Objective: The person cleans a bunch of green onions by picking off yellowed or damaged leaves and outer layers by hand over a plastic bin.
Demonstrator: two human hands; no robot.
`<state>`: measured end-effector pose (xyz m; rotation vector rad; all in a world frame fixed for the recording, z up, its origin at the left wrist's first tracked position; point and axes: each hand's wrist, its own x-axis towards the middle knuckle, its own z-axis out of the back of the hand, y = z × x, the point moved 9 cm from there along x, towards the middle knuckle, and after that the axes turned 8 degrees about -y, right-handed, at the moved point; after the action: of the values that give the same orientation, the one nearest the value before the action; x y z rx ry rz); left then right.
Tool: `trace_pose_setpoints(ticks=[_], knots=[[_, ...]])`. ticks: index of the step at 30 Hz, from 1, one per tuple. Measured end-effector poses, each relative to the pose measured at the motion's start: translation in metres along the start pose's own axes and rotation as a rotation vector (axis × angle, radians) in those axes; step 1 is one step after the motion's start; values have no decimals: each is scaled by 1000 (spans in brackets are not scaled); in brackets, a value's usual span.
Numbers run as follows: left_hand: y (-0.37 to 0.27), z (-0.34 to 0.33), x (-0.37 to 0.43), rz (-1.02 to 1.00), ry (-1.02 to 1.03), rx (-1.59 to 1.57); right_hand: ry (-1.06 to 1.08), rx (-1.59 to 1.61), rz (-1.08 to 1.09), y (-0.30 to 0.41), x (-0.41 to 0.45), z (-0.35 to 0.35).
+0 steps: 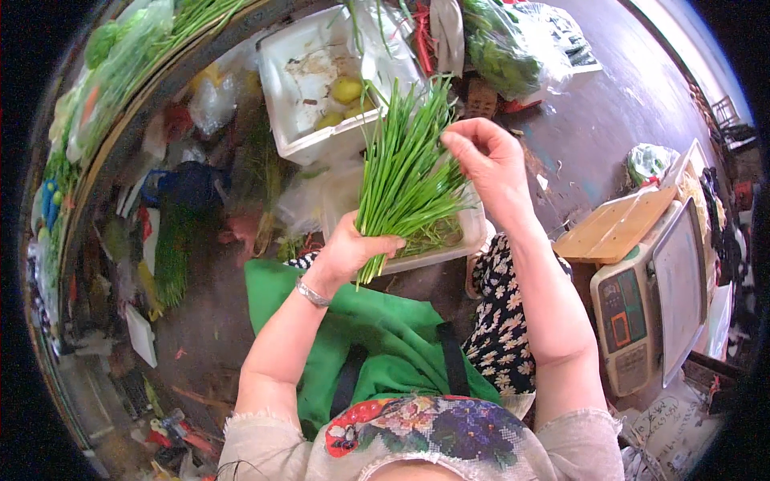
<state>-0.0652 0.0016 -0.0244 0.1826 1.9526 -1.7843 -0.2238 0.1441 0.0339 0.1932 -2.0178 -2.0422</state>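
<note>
My left hand grips a bunch of garlic chives near its pale cut ends, the thumb across the stalks. The long green leaves fan up and away from me. At the right edge of the leaves is my right hand, its thumb and forefinger bent together against them. Whether a leaf is pinched there, I cannot tell. Beneath the bunch stands a translucent plastic tub with loose green trimmings in it. A green apron covers my lap.
A white foam box holding several yellow-green round fruits stands beyond the tub. To the right are a weighing scale and a wooden board. Bagged leafy greens lie at the far side. Vegetables line a shelf at left.
</note>
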Motion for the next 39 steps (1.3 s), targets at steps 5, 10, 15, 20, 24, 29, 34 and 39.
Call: trace_pose_setpoints(ticks=[5,10,15,20,24,29,34,39], knots=[[11,2,6,-11,-6,43,50,-99,-26,-12,0,-2],[9,12,8,11,-32,-7,70,-60,-29,-11,-3,-3],[2,25,9,-10,-90,-27,97,-435,475,26,-15,-9],[2,26,9,-20,-79,-6,28,-525,565,34,-18,-12],[0,24,5,-8,-70,19,196,195,-192,-9,-10,-16],[3,33,10,-36,-83,11,75,-432,595,31,-14,-9],[-4,42,6,-47,-125,8,252,-26,-119,0,-12,-16],[-11,65,5,-106,-210,-51,267,-562,485,27,-18,-15]])
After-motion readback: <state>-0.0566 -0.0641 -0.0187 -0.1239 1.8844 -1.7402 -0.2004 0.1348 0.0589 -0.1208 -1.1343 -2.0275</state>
